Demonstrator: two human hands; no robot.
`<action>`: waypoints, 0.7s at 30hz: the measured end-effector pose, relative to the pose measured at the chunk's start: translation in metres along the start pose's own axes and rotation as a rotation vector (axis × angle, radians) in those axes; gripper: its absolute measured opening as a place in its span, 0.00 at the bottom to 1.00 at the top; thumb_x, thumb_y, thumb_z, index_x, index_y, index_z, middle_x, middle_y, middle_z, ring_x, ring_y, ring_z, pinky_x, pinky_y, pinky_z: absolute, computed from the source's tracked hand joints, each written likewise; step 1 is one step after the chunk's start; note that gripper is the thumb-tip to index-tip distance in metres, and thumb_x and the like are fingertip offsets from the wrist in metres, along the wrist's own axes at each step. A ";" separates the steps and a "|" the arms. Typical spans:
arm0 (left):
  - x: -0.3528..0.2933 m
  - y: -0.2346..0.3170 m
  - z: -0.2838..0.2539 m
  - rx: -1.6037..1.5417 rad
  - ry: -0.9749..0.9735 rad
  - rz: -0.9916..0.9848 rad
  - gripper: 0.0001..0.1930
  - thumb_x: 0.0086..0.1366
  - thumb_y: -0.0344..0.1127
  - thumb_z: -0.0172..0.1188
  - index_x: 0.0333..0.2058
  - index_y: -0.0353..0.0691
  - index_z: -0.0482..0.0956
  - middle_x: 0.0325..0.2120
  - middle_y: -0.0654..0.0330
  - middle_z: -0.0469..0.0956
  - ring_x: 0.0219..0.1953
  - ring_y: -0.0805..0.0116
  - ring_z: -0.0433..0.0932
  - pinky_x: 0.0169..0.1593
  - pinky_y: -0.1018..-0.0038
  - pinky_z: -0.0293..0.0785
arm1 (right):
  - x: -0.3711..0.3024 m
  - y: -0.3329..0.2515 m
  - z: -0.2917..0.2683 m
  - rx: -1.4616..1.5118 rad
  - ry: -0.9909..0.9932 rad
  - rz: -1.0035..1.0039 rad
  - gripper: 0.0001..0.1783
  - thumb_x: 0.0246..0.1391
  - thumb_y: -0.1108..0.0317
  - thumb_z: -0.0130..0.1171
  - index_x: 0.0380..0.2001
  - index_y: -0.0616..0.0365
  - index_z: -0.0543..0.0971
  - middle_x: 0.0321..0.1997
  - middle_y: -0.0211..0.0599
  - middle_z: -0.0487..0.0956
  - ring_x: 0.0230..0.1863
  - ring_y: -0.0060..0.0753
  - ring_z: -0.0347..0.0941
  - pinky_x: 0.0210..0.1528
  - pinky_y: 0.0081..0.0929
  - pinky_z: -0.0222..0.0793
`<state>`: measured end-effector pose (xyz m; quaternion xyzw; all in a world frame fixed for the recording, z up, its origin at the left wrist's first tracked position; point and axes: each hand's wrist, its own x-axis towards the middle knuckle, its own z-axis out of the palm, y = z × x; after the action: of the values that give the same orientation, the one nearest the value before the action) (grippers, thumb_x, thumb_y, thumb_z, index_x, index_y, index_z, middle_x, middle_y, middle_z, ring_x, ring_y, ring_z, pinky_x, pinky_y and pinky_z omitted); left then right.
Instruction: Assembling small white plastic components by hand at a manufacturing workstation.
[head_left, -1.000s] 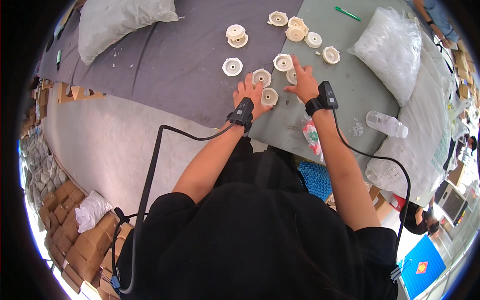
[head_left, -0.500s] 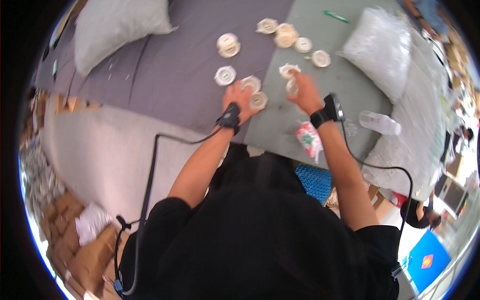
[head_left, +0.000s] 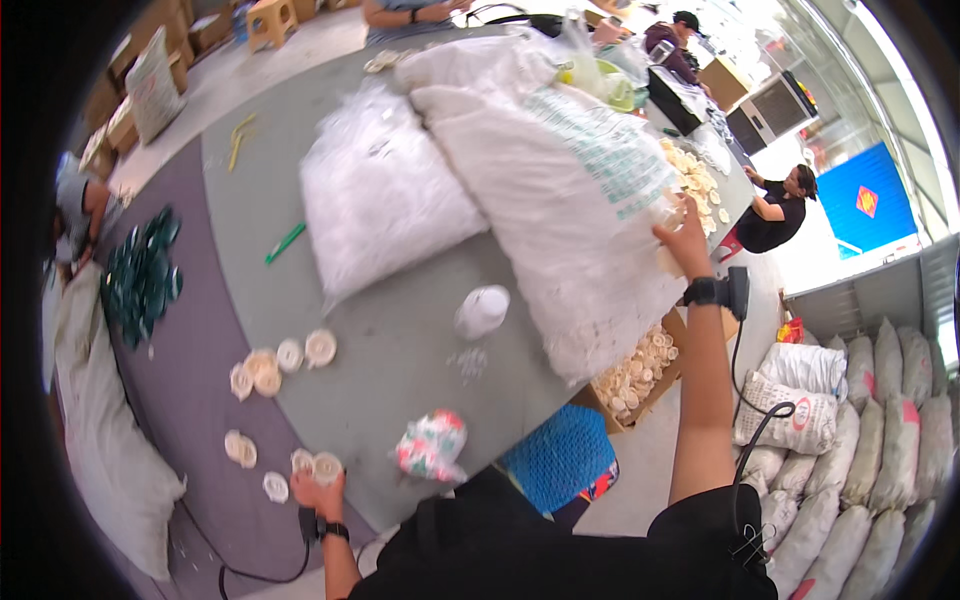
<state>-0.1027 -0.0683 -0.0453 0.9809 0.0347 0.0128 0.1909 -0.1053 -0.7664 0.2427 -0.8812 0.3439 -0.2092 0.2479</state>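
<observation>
My left hand [head_left: 319, 493] is low on the table, its fingers curled at a pair of round cream plastic discs [head_left: 327, 466]. A lone white disc [head_left: 275, 487] lies just left of it, with a small stack [head_left: 240, 449] farther off. Several more discs [head_left: 263, 371] form a row beyond. My right hand [head_left: 686, 243] is stretched out at the right edge of a large white woven sack [head_left: 560, 200]. Its fingers are bent round what look like cream discs, partly hidden. Just past it lies a heap of similar discs [head_left: 697, 180].
A clear plastic bag [head_left: 380, 195], a white bottle [head_left: 482, 311], a green pen [head_left: 285, 243] and a red-and-white packet [head_left: 432, 446] lie on the table. Below its edge is a carton of discs [head_left: 637, 376]. A blue stool [head_left: 560, 455] is close by. Several people work around the table.
The view has swung right. My right hand has left the grey tabletop and reached over to the sack's edge; two discs that were under it are gone from there. My left hand stays by its discs.
</observation>
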 end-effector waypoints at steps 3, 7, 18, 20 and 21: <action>0.003 -0.001 0.019 0.109 0.138 0.032 0.32 0.28 0.45 0.73 0.33 0.36 0.70 0.33 0.50 0.69 0.36 0.47 0.71 0.40 0.57 0.69 | 0.081 0.068 -0.027 -0.177 0.078 0.118 0.44 0.31 0.63 0.67 0.54 0.59 0.60 0.47 0.53 0.73 0.48 0.48 0.71 0.48 0.33 0.67; 0.006 -0.013 0.027 0.131 0.117 -0.001 0.32 0.30 0.43 0.72 0.34 0.36 0.68 0.33 0.49 0.69 0.38 0.47 0.70 0.41 0.57 0.68 | 0.179 0.147 -0.019 -0.234 0.084 0.187 0.48 0.30 0.61 0.68 0.57 0.62 0.58 0.49 0.55 0.72 0.50 0.48 0.71 0.51 0.32 0.66; 0.036 0.110 -0.034 0.544 -0.514 -0.182 0.35 0.52 0.62 0.56 0.46 0.34 0.72 0.43 0.45 0.73 0.44 0.47 0.73 0.46 0.57 0.69 | 0.304 0.218 0.042 -0.402 0.109 0.288 0.54 0.32 0.52 0.70 0.61 0.57 0.54 0.53 0.60 0.68 0.56 0.53 0.64 0.55 0.36 0.63; 0.036 0.072 -0.015 0.727 -0.457 -0.169 0.36 0.52 0.63 0.54 0.45 0.34 0.72 0.38 0.45 0.75 0.42 0.49 0.74 0.42 0.58 0.71 | 0.315 0.243 0.050 -0.338 0.177 0.282 0.51 0.35 0.50 0.68 0.61 0.56 0.56 0.53 0.59 0.68 0.57 0.53 0.64 0.56 0.36 0.62; 0.040 0.067 0.000 0.724 -0.471 -0.150 0.36 0.52 0.63 0.54 0.45 0.34 0.72 0.38 0.45 0.75 0.42 0.49 0.74 0.42 0.58 0.71 | 0.320 0.265 0.047 -0.299 0.250 0.269 0.49 0.38 0.47 0.66 0.60 0.56 0.58 0.53 0.57 0.69 0.57 0.53 0.63 0.57 0.37 0.61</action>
<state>-0.0585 -0.1277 -0.0198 0.9554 0.0637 -0.2382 -0.1623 0.0037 -1.1497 0.1150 -0.8216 0.5134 -0.2286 0.0956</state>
